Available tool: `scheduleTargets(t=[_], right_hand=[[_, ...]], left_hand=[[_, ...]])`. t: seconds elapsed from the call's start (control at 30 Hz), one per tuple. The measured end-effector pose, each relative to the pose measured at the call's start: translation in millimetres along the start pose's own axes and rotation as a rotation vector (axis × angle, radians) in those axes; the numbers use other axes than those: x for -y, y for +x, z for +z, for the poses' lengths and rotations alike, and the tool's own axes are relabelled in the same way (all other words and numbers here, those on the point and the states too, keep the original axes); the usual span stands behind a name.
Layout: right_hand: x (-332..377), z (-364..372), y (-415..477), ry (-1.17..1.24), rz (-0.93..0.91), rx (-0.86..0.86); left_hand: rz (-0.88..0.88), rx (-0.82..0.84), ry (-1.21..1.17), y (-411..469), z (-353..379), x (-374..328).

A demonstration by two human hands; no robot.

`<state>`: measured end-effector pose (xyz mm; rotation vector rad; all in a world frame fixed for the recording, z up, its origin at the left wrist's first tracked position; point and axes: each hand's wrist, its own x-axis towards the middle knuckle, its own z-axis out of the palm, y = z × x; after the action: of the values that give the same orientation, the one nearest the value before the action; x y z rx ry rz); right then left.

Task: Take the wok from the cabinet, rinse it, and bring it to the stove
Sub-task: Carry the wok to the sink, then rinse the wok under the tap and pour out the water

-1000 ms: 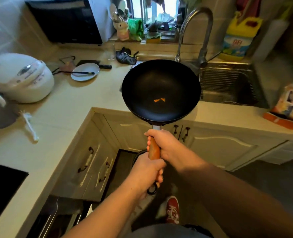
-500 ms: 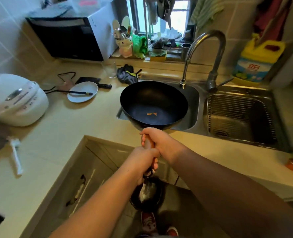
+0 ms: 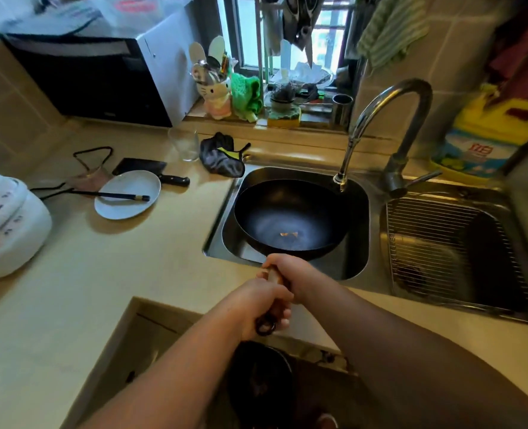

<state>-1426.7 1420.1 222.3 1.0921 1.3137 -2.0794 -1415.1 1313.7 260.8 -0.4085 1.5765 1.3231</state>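
Two hands: both are wrapping tightly round the wooden handle (image 3: 274,277) of the wok (image 3: 290,216); the left hand (image 3: 261,303) is gripping the end nearest the body, the right hand (image 3: 292,274) is gripping just ahead of it, touching the left.
Handle ring: a dark metal loop (image 3: 265,326) is hanging out below the left hand's fingers.
Wok: it is sitting over the left basin of the sink (image 3: 357,261), its black bowl facing up and its handle reaching back over the front edge of the bench (image 3: 108,283); whether it is touching the basin I cannot tell.
Inside the wok: a small orange scrap (image 3: 289,234) is lying near the bottom.
Faucet: its curved spout (image 3: 377,119) is arching over the sink's back edge, the nozzle hanging just above the wok's far right rim.
Right basin: a wire rack (image 3: 436,243) is lying across it.
Bench, left of the sink: a white plate (image 3: 123,205) is carrying dark chopsticks (image 3: 114,195), with a cleaver (image 3: 151,170) just behind it and a drinking glass (image 3: 183,145) nearer the back edge.
Far left edge: a white rice cooker (image 3: 5,227) is standing there.
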Motion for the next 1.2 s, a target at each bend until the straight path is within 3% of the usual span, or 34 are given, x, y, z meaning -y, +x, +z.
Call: scheduleTargets(t=[0.1, 0.2, 0.43, 1.1, 1.2], right_hand=[[7.3, -5.3, 19.0, -0.101, 0.031, -0.040], [21.8, -16.6, 36.9, -0.186, 0.128, -0.047], [36.9, -43.0, 74.2, -0.154, 0.300, 0.153], [36.8, -83.8, 106.7, 0.014, 0.242, 0.161], [51.4, -113.3, 98.2, -0.183, 0.180, 0.142]], left_hand=[[-0.066, 0.082, -0.027, 18.8, 1.4, -20.6], [-0.058, 0.023, 0.016, 43.6, 12.8, -38.0], [-0.038, -0.034, 0.007, 82.3, 25.5, -48.1], [-0.121, 0.012, 0.042, 108.4, 32.9, -58.5], [-0.144, -0.006, 0.072, 111.9, 26.1, -58.9]])
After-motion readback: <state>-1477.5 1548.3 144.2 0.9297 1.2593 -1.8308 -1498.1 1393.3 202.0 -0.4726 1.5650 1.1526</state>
